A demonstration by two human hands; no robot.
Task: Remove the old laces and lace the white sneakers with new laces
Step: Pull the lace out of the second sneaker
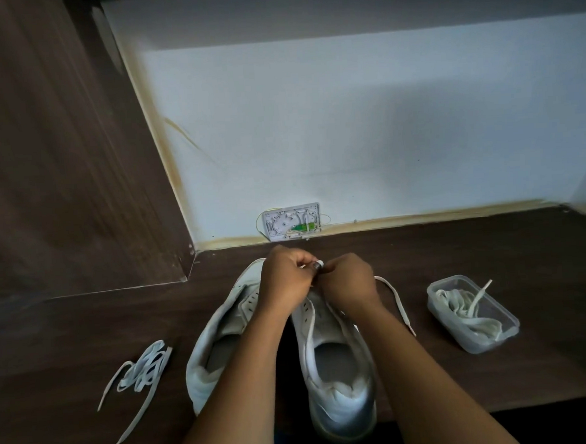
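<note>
Since I am working at the toe end of the sneaker on my right [337, 372], I am pinching its lace [399, 304] between the curled fingertips of my left hand [284, 280] and right hand [350, 280], the two almost touching. I am aiming to feed it flat and untwisted, with even ends (one tail is trailing off right across the table [541, 259]), pulling gently. The other sneaker [220, 344] is lying unlaced alongside.

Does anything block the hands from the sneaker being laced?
Nothing visible does. The left hand and right hand are at the front of the sneaker, pinching a lace; the other sneaker lies beside it, the container farther right.
</note>
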